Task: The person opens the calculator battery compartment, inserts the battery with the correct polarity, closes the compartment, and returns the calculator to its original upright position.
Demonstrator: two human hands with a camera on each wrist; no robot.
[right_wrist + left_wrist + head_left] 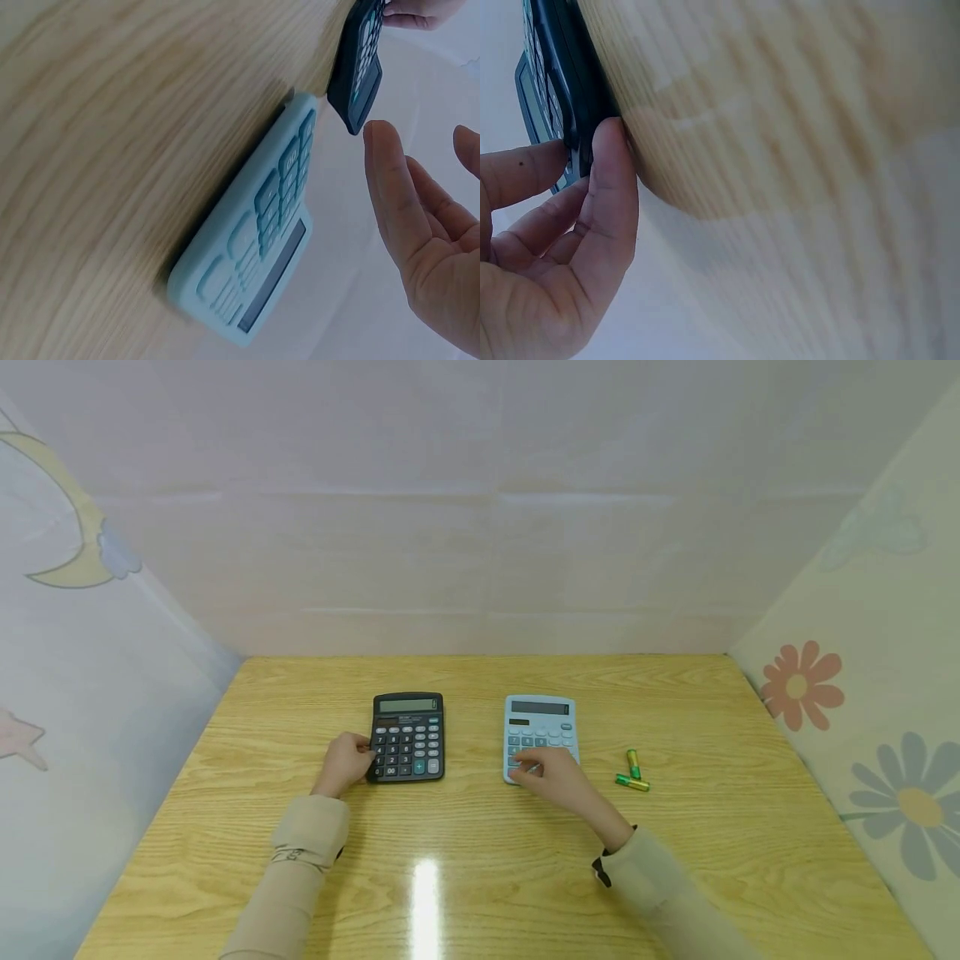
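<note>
A black calculator (407, 737) lies face up on the table, left of centre. My left hand (347, 763) pinches its lower left edge. In the left wrist view the thumb (525, 174) is on the calculator's top and a finger is at its underside, close to the wood. To the right lies a light blue calculator (542, 713), its display at the far end. My right hand (553, 775) hovers above its lower keys, partly hiding them in the head view. In the right wrist view its fingers (397, 187) are apart from the calculator, with nothing between them and the thumb.
Two green and gold batteries, one upright (633, 763) in the head view and one crosswise (632, 782), lie right of the blue calculator. The wooden table (480, 860) meets a pale covered wall (480, 568) behind, with patterned walls on both sides.
</note>
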